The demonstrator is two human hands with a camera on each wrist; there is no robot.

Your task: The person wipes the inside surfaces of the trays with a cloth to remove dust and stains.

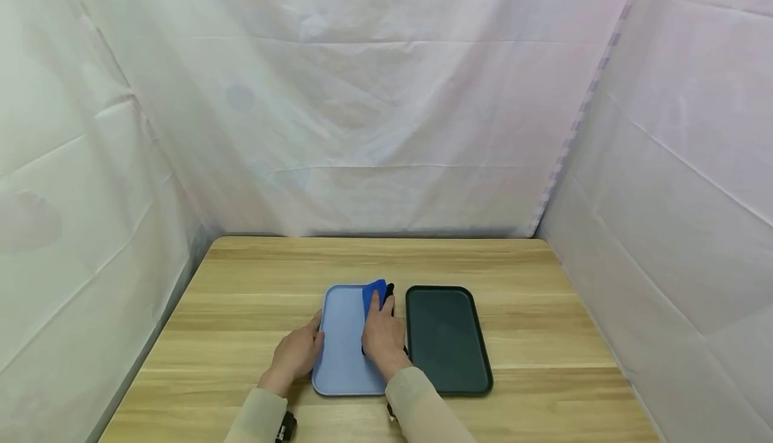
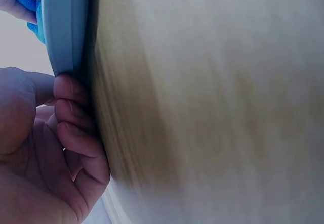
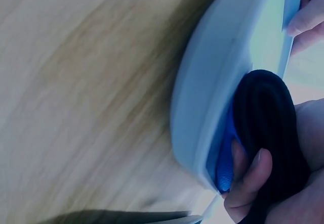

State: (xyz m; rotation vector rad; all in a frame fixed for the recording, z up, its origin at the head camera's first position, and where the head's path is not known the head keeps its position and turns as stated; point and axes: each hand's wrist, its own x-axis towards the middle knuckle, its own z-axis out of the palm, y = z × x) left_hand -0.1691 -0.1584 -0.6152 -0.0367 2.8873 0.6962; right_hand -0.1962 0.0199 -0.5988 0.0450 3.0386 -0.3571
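A light blue tray (image 1: 344, 352) lies on the table. My left hand (image 1: 297, 351) grips its left edge, and in the left wrist view the curled fingers (image 2: 76, 115) sit against the rim. My right hand (image 1: 384, 337) holds a blue cloth (image 1: 373, 290) and a folded black fabric piece (image 3: 266, 118) over the tray's right side. In the right wrist view, fingers curl round the black fabric, with the blue cloth (image 3: 226, 161) lying against the tray's inner wall. Whether blue and black are one piece I cannot tell, since the hand covers much of both.
A dark green tray (image 1: 447, 339) lies just right of the light blue one, with a narrow gap between. Both are on a wood-grain table (image 1: 253, 295). White fabric walls (image 1: 374, 127) stand behind and on both sides.
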